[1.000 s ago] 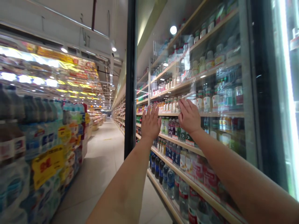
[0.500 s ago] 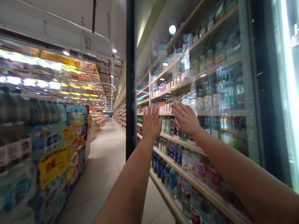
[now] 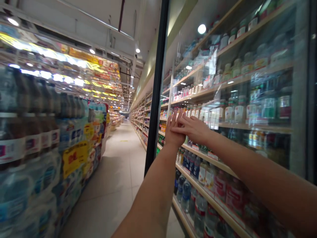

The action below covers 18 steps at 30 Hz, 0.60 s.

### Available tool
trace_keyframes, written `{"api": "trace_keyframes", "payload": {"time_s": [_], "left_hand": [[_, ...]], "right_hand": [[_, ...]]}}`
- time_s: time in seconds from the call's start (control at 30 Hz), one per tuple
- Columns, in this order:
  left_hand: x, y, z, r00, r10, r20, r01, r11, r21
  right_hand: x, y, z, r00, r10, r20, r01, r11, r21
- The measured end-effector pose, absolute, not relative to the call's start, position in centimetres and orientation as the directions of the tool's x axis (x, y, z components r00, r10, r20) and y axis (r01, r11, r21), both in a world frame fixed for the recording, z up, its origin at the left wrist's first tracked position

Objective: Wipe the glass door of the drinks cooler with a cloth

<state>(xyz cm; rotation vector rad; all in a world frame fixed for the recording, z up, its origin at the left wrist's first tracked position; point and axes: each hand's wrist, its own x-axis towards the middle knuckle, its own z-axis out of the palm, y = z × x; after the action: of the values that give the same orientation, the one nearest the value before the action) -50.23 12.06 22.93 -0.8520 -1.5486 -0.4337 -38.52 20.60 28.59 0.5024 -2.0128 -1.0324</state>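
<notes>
Both my arms reach forward against the glass door (image 3: 247,82) of a drinks cooler on the right. My left hand (image 3: 173,132) is open, palm on the glass near the door's black edge (image 3: 156,99). My right hand (image 3: 194,129) is open too, fingers stretched left and lying across the back of my left hand. Neither hand holds anything. Behind the glass, wooden shelves (image 3: 213,158) carry rows of bottled drinks (image 3: 198,165).
A tiled aisle floor (image 3: 116,172) runs ahead between the cooler and a tall stack of packed water and dark drink bottles (image 3: 49,148) on the left, with yellow price signs (image 3: 73,158). More shelving (image 3: 141,115) lines the right side further down.
My right hand slid left along the glass and now overlaps my left hand. The view has shifted, so the door edge sits further right in the picture.
</notes>
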Motion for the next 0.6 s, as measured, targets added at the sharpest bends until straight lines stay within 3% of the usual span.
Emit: {"api": "trace_keyframes", "payload": {"time_s": [0.27, 0.6], "left_hand": [[-50.3, 12.5, 22.9, 0.012, 0.27, 0.963, 0.731, 0.654, -0.193], [-49.5, 11.9, 23.2, -0.007, 0.284, 0.959, 0.734, 0.653, -0.188]], "right_hand": [[-37.8, 19.0, 29.8, -0.698, -0.585, 0.414, -0.055, 0.62, 0.783], [-37.9, 18.0, 29.3, -0.737, -0.488, 0.469, -0.021, 0.709, 0.705]]}}
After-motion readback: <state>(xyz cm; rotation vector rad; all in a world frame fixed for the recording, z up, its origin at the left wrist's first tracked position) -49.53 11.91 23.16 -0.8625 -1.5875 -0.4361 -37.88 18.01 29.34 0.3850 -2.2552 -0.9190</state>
